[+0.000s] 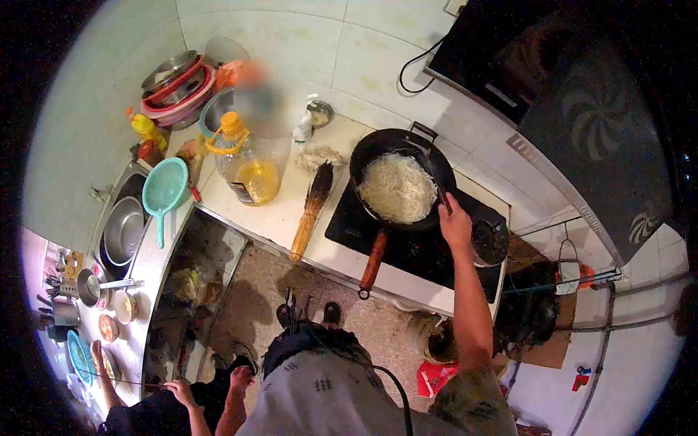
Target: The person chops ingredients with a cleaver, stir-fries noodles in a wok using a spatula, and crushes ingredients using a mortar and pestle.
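My right hand (456,221) is closed around the handle of a long-handled wok spatula (430,163), whose far end lies at the wok's upper right side. The black wok (358,163) sits on the dark stove top (407,254), its wooden handle (374,263) pointing toward me. A heap of pale, thin shreds (397,187) fills its middle; whether they are noodles or a cut vegetable, I cannot tell. My left hand (242,378) hangs low beside my body, away from the counter, too small and dim to show how its fingers are held.
Left of the stove lie a bamboo wok brush (313,214) and a large oil bottle (251,171). A green strainer (166,185) sits by the sink basin (124,231). Another person's hand (180,392) shows at lower left. A range hood (582,109) overhangs the right.
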`<state>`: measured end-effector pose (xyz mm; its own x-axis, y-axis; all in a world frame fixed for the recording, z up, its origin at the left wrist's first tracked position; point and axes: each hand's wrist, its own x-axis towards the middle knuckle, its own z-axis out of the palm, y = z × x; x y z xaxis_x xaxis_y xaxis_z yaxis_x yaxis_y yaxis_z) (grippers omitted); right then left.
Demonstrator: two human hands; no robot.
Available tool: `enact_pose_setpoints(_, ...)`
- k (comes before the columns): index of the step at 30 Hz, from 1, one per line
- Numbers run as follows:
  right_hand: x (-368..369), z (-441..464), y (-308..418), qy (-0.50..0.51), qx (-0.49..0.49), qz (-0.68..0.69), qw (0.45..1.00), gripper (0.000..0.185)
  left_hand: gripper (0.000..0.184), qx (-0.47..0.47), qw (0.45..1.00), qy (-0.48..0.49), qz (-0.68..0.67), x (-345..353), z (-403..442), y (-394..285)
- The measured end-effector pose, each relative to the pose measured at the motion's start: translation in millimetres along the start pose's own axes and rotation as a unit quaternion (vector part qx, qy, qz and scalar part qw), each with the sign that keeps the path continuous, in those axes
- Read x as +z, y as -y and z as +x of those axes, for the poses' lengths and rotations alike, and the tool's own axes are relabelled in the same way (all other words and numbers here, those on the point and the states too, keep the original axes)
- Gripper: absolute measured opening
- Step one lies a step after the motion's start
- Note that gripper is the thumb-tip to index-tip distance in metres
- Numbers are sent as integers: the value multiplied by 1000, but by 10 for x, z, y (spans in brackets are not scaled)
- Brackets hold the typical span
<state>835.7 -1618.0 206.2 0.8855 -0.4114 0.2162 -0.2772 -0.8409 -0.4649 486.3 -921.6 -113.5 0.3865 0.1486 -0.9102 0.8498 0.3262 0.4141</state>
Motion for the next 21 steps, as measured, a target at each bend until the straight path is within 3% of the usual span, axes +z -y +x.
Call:
enact_pose_setpoints(3,335,120,111,-13,58,-86,995,44,19,-3,1000,-2,1,-62,-3,49)
enact_pose_setpoints(7,514,4,247,39,-8,-103,994,46,20,-7,1000,-3,1,-86,-25,115)
enact_pose_setpoints(10,292,-137,414,105,23,-133,985,45,20,-8,1000,0,2,-56,-9,166)
enact_pose_setpoints(14,-238,-315,395,145,-19,-84,986,42,20,-5,1000,7,2,-3,-1,197)
enact_pose_setpoints(21,-1351,-401,502,219,-48,-175,959,39,20,16,1000,19,1,-56,165,272)
